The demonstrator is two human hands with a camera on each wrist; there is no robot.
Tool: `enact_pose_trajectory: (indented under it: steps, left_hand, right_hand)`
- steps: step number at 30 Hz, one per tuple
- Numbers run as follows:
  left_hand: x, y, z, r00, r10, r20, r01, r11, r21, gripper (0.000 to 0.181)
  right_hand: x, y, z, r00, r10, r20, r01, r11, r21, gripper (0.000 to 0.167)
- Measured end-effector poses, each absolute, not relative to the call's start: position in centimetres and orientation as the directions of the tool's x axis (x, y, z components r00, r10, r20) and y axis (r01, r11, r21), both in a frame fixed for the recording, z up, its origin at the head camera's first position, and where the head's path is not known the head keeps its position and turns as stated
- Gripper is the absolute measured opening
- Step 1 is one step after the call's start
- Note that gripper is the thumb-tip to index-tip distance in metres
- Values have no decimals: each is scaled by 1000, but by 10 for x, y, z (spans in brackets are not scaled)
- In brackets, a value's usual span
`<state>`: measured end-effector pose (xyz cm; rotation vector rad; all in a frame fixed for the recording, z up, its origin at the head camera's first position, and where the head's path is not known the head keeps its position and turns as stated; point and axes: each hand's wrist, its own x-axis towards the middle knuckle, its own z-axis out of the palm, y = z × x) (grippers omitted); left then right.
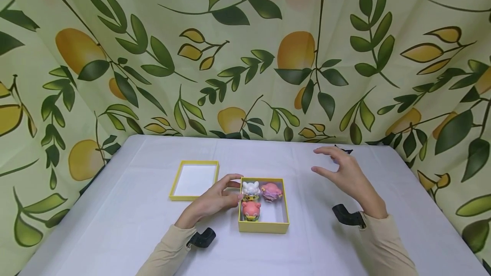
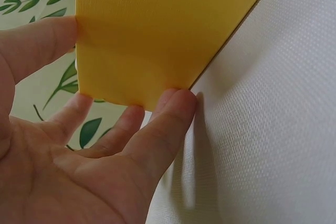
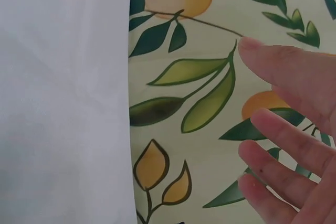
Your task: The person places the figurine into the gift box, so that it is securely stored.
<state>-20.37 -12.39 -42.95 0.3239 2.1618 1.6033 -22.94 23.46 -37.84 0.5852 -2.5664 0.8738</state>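
Note:
A yellow box (image 1: pixel 264 227) with a white inside stands on the table. In it are a figurine with a white hood (image 1: pixel 251 190), a pink figurine (image 1: pixel 251 210) below that one, and a pink and purple figurine (image 1: pixel 271 192) at the upper right. My left hand (image 1: pixel 219 199) holds the box by its left side, thumb at the left rim and fingers at the far left corner. The left wrist view shows these fingertips (image 2: pixel 181 103) against the yellow wall. Over the right part of the table, my right hand (image 1: pixel 345 176) hangs with thumb and fingers spread apart, holding nothing.
A yellow-rimmed lid (image 1: pixel 193 198), white inside up, lies left of the box. A small dark object (image 1: pixel 347 151), mostly hidden behind the right hand, is near the table's far edge. A leaf-patterned curtain (image 1: pixel 245 33) hangs behind the white table (image 1: pixel 115 208).

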Motion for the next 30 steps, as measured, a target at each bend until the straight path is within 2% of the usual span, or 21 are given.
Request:
enact_pose_trajectory:
  steps: [17, 30]
  left_hand:
    - [-205, -124, -431, -880, 435, -190, -53, 308, 950, 65]
    - [-205, -124, -432, -878, 441, -183, -49, 298, 953, 63]
  right_hand:
    - [-252, 269, -387, -831, -286, 478, -494, 773, -397, 42]
    - [-270, 292, -391, -861, -260, 437, -453, 783, -426, 41]
